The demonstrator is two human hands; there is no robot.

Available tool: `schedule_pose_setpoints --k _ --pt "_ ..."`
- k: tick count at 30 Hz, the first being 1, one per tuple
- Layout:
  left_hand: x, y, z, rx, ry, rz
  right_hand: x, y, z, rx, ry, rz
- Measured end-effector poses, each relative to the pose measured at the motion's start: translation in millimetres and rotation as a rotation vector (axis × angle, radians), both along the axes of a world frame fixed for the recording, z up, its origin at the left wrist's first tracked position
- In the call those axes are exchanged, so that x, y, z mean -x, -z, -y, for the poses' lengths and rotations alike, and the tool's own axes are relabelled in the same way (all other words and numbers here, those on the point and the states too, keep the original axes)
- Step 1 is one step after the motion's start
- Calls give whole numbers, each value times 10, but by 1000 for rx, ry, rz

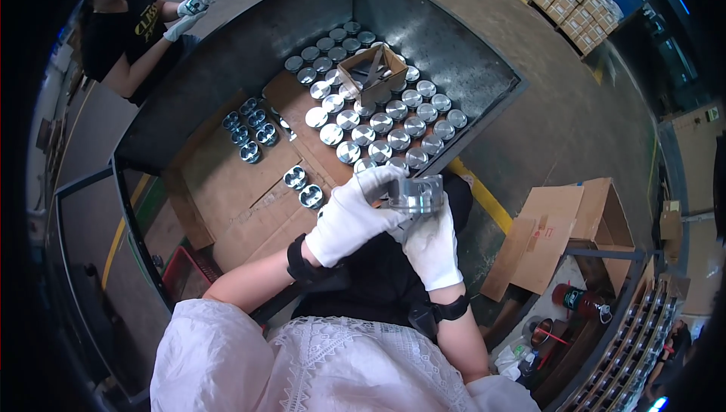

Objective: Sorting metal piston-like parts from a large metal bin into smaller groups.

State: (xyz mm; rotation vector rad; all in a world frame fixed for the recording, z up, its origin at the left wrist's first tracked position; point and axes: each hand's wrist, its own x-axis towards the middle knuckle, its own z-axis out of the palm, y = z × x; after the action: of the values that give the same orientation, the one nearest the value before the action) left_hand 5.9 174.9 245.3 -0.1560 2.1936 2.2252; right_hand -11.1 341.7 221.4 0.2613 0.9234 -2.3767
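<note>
While both gloved hands, left hand (349, 219) and right hand (432, 247), pinch the metal piston (417, 193) above the bin (454, 41), smooth gloves might let it drop onto the pistons (382, 121) below.

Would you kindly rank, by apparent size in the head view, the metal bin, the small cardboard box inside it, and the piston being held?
1. metal bin
2. and 3. small cardboard box and piston look alike; the piston is nearer the camera, so unranked.
</note>
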Motion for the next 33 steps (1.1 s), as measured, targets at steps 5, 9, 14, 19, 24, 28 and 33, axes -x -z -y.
schedule_pose_setpoints --k 5,9,14,19,24,28,33 --pt "-30 -53 -106 322 -60 -364 28 -2 21 284 13 201" --pt "-32 0 -113 332 -60 -350 24 -31 3 261 -50 -12" --pt "-18 47 -165 423 -171 -402 -30 -172 103 113 27 -21" --pt "-21 70 -168 412 -195 -418 -100 -31 152 -398 209 -358" --pt "-37 34 -136 286 -161 -356 -32 -9 151 -25 19 -131" --pt "-65 84 -141 191 -119 -329 -32 -25 112 268 -126 201" --pt "-42 13 -108 347 -120 -415 -11 -83 83 219 -44 24"
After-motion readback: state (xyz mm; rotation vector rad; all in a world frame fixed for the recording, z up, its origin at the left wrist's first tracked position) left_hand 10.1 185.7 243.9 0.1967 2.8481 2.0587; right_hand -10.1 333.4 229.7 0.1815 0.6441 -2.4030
